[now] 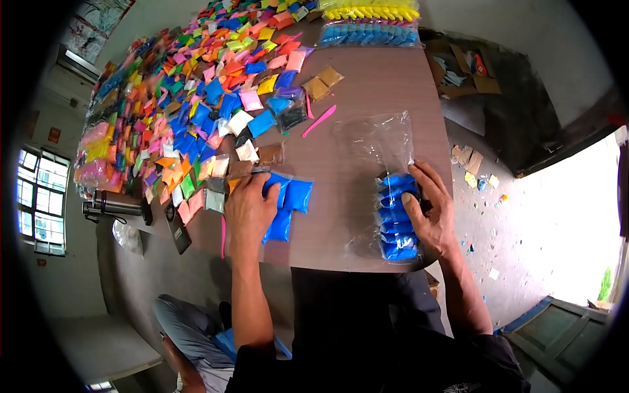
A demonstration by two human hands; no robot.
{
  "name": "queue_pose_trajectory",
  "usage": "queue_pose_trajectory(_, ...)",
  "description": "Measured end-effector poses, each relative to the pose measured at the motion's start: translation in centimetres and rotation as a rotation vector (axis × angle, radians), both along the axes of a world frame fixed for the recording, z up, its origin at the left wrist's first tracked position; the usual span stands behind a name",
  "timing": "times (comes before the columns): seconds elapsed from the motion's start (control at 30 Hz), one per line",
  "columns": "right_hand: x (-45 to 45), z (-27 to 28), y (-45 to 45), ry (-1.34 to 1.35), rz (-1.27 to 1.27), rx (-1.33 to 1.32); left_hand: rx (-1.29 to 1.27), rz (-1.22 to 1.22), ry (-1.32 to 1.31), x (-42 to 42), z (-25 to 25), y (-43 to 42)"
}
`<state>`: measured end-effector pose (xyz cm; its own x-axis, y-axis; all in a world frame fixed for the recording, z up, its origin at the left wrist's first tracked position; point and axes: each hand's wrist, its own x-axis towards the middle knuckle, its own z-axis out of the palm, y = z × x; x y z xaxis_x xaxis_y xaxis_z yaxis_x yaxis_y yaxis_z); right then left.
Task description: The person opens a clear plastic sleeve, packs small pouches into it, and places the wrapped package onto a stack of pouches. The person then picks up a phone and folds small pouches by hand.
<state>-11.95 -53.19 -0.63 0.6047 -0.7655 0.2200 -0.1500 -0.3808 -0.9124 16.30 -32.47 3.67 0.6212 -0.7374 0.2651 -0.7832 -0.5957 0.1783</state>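
Observation:
My left hand (247,208) is on the table's left part, its fingers curled down beside several loose blue packets (299,196). Its thumb is against one of them; what the fingertips grip is hidden. At the right, my right hand (431,216) grips the side of a clear plastic bag (373,141), thumb on top and fingers along the edge. Inside the bag's near part, several blue packets (396,215) lie in an overlapping row. The bag's far part lies flat and see-through.
A large heap of multicoloured packets (216,85) covers the table's left and far side. Filled bags of yellow and blue packets (370,26) lie at the back. Pink plastic tool (319,121), phone (177,226) and steel flask (121,203) are near. Another person's leg (190,327) shows below.

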Motion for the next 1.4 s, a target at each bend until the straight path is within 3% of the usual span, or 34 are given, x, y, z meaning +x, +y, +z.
queue_pose_trajectory(0.23, -0.2, 0.3, 0.0, 0.007, -0.002, 0.012, -0.153, -0.014, 0.296, 1.5, -1.7, 0.1)
queue_pose_trajectory(0.3, -0.3, 0.3, -0.2, 0.027, 0.014, -0.014, -0.194, -0.004, 0.518, 1.9, -1.6, 0.5)
queue_pose_trajectory(0.5, -0.2, 0.2, -0.3, 0.011, 0.012, 0.004, -0.387, 0.055, 0.843, -0.3, 0.8, -0.8)
queue_pose_trajectory(0.6, -0.2, 0.2, -0.3, 0.012, 0.013, 0.003, -0.586, -0.143, 0.962, -2.5, -0.3, -3.1)
queue_pose_trajectory(0.9, -0.1, 0.2, -0.3, -0.011, 0.025, 0.013, -0.621, -0.219, 1.141, -6.8, -3.7, -8.7)
queue_pose_trajectory(0.97, -0.1, 0.2, -0.4, -0.003, 0.02, -0.003, -0.581, -0.213, 1.284, -7.2, -4.5, -9.3)
queue_pose_trajectory(1.03, -0.1, 0.3, -0.4, 0.011, 0.015, -0.017, -0.591, -0.208, 1.305, -8.0, -4.4, -10.1)
queue_pose_trajectory(1.1, 0.1, 0.3, -0.5, -0.005, 0.022, -0.004, -0.438, -0.174, 1.268, -8.3, -4.3, -10.9)
queue_pose_trajectory(1.27, 0.2, 0.1, -0.4, 0.0, 0.008, -0.014, -0.391, -0.303, 1.093, -8.5, -5.0, -12.3)
queue_pose_trajectory(1.33, 0.2, 0.0, -0.4, -0.008, -0.007, -0.005, -0.401, -0.411, 0.829, -8.5, -5.0, -12.8)
queue_pose_trajectory(1.4, 0.2, 0.0, -0.5, 0.016, 0.001, -0.036, -0.378, -0.432, 0.744, -8.7, -4.0, -13.1)
